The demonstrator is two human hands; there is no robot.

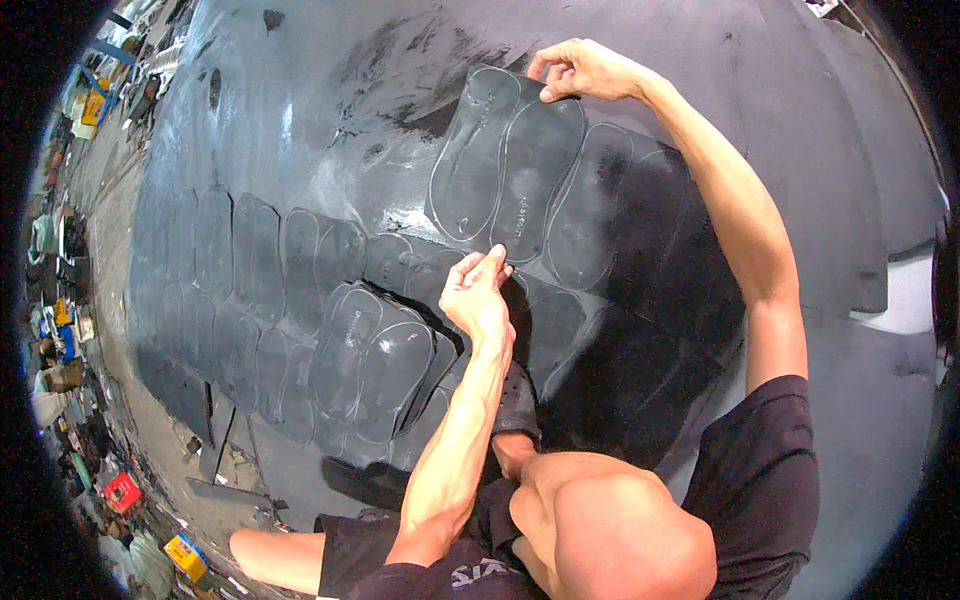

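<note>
A dark grey rubber sheet piece (478, 165) with two shoe-sole outlines drawn on it in pale lines is held up between my hands. My right hand (590, 72) grips its far right corner, thumb on top and fingers curled over the edge. At the near edge, my left hand (478, 292) pinches the same piece between thumb and fingertips. Left of my left forearm lies a stack of similar cut pieces (372, 360), the top one also marked with two sole outlines.
A large black rubber sheet (330, 150) spreads under everything, with rows of outlined pieces (258, 250) on the left. My knee (630, 535) and dark shoe (516, 405) are near the middle front. Clutter with a red box (122, 492) and yellow box (186, 556) lines the far left.
</note>
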